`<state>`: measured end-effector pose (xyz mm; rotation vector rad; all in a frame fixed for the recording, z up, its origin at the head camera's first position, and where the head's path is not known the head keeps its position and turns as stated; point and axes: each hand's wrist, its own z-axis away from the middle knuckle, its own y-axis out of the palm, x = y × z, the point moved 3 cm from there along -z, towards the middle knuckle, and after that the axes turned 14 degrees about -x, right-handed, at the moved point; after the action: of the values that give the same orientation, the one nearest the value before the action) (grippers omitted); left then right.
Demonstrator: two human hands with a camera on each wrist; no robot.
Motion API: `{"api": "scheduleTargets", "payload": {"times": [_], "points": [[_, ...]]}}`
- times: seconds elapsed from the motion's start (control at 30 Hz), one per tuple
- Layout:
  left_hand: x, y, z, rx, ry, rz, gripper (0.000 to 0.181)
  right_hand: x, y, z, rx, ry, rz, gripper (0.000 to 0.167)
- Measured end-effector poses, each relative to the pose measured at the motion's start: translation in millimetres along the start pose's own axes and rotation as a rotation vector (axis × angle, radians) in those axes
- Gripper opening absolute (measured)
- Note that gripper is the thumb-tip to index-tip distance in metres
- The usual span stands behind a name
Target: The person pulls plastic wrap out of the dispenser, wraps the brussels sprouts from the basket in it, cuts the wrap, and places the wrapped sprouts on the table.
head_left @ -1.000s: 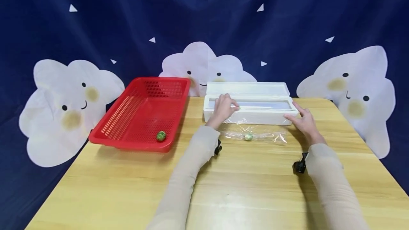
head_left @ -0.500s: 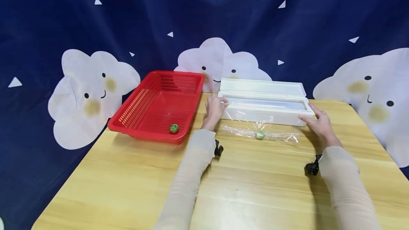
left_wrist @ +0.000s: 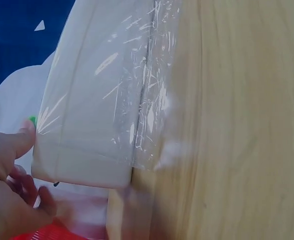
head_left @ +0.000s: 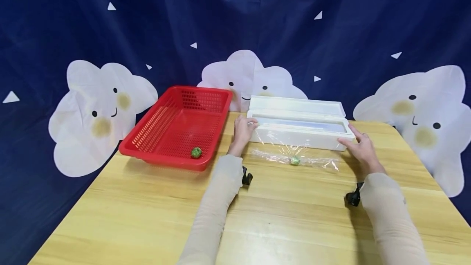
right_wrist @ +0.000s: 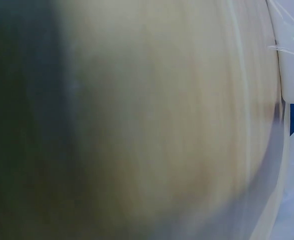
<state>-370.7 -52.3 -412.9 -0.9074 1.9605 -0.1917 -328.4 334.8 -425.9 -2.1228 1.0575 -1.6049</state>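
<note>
Right hand (head_left: 362, 150) grips and left hand (head_left: 241, 132), hold unclear, touches the cling-film dispenser (head_left: 296, 105) between them, seemingly mid-cut, film (left_wrist: 149, 115) next needing freeing.

Head cam bright w/ glare on bench (head_left: 270, 236), shadow by R sleeve (head_left: 391, 212), glints on plastic film (left_wrist: 152, 115); L wrist dimmer, R v. blurry, dark at left.

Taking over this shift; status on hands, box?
Left hand at white box's left end. Right hand grips right end. Lid open, clear film hanging over front. In front: small green ball amid film.
</note>
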Motion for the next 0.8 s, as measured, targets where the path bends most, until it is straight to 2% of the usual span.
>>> {"api": "scheduleTargets", "payload": {"times": [0.1, 0.2, 0.23, 0.3, 0.33, 0.47, 0.53, 0.57, 0.6, 0.63, 0.7, 0.77, 0.8], "points": [[16.7, 9.8, -2.8, -0.006, 0.001, 0.054, 0.011, 1.9, 1.6, 1.4, 0.006, 0.008, 0.006, 0.073], [16.6, 10.1, -2.4, 0.004, -0.029, 0.096, 0.012, 3.0, 2.1, 2.3, 0.000, 0.013, -0.007, 0.072], [5.7, 1.4, 0.3, 0.022, -0.061, 0.082, 0.012, 3.1, 2.1, 2.3, -0.005, 0.013, -0.022, 0.072], [-6.0, -8.7, 4.9, -0.002, -0.053, 0.079, 0.012, 3.0, 2.2, 2.2, -0.012, 0.015, -0.045, 0.071], [-6.9, -9.3, 5.1, 0.004, -0.071, 0.084, 0.012, 2.1, 2.4, 2.2, -0.013, 0.016, -0.054, 0.071], [73.8, 56.0, -9.2, -0.098, 0.038, 0.136, 0.011, -1.1, 2.9, 1.9, -0.015, 0.015, -0.069, 0.071], [114.3, 86.8, -17.4, -0.124, 0.037, 0.179, 0.008, -2.4, 3.0, 1.5, -0.008, 0.012, -0.062, 0.071], [128.5, 96.6, -18.8, -0.153, 0.054, 0.191, 0.007, -2.2, 2.9, 1.6, -0.003, 0.016, -0.060, 0.072], [123.8, 90.3, -17.1, -0.162, 0.033, 0.219, 0.006, -2.2, 2.9, 1.6, 0.003, 0.021, -0.058, 0.072], [114.4, 80.3, -15.1, -0.142, -0.016, 0.235, 0.006, -1.9, 2.8, 1.6, 0.007, 0.024, -0.055, 0.072], [87.5, 55.6, -10.6, -0.102, -0.138, 0.259, 0.007, -1.6, 2.9, 1.4, 0.012, 0.034, -0.055, 0.073], [62.9, 33.9, -6.0, -0.068, -0.220, 0.274, 0.010, -0.9, 3.4, 1.5, 0.011, 0.042, -0.062, 0.073], [55.3, 26.6, -4.6, -0.047, -0.263, 0.297, 0.010, -0.8, 4.1, 1.1, 0.008, 0.043, -0.064, 0.073]]}}
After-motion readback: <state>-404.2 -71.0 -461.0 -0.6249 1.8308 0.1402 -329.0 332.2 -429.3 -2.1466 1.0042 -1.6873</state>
